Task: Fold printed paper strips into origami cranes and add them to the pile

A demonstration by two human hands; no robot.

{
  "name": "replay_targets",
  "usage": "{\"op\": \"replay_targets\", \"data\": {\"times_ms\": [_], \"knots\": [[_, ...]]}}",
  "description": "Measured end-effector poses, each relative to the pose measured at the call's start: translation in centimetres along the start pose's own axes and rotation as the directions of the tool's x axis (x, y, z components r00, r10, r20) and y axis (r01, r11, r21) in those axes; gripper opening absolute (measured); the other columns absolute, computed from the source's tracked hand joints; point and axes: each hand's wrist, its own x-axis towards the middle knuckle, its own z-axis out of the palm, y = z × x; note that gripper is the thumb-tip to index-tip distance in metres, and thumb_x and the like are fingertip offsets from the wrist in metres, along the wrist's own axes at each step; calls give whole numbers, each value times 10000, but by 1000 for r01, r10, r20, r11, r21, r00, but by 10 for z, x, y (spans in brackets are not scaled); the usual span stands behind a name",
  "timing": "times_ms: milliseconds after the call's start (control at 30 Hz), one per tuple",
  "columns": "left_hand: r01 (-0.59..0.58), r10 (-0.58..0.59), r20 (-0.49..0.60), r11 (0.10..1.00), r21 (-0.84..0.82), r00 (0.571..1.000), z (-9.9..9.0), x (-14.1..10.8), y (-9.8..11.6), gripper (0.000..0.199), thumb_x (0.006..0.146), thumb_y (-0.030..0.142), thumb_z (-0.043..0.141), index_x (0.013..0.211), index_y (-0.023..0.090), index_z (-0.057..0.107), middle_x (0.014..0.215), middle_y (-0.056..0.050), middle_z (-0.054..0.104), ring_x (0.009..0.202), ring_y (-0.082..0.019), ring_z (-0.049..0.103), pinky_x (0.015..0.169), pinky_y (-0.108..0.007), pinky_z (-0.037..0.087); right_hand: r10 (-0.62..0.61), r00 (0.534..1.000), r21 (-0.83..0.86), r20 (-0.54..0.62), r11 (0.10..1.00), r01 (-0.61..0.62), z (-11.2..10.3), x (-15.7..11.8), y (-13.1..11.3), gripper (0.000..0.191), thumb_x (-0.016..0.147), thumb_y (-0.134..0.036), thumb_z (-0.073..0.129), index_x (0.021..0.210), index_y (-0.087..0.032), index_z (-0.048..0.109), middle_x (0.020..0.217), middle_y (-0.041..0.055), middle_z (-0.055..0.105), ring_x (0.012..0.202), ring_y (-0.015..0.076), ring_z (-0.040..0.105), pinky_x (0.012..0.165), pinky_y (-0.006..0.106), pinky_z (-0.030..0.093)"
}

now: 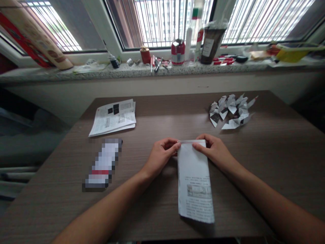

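A long, narrow folded sheet of printed paper (pixel 194 169) lies between my hands over the table, its near end resting close to the front edge. My left hand (pixel 166 150) pinches its far left corner between thumb and fingers. At the far right corner my right hand (pixel 212 147) grips the same sheet, thumb on top and fingers behind. Print and a small boxed picture show on its lower half. The fingertips behind the paper are partly hidden.
A stack of printed sheets (pixel 114 118) lies at the back left of the table (pixel 157 112), with a blurred-out phone-like object (pixel 104 164) in front. Folded paper pieces (pixel 231 110) form a ring at the back right. The windowsill (pixel 101 73) holds a can (pixel 178 52), a cup (pixel 212 44) and small items.
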Motion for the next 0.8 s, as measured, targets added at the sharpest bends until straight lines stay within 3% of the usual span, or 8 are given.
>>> {"op": "replay_targets", "data": {"times_ms": [600,700,800], "knots": [[-43,43,2,999,7,999,1,-1,1,290,909,424,760,976,142,753,959,-88,764,841,-190,720,776,-306,606,-15,999,-33,-34,999,14,0,-1,-2,314,827,-500,773,898,-215,662,789,25,678,700,195,612,604,312,463],[-66,66,-33,997,27,997,1,-2,3,274,908,408,763,965,141,753,940,-81,765,830,-185,717,778,-304,605,29,1000,72,-8,997,-29,2,-2,-5,332,822,-508,778,923,-208,678,815,33,697,715,197,630,622,313,481],[-68,71,-71,997,38,995,0,-2,4,269,905,394,768,973,134,751,934,-77,768,830,-184,719,770,-296,607,113,993,283,44,951,-121,4,-2,-6,371,832,-530,768,992,-206,683,904,55,728,778,211,670,674,326,525]]}}
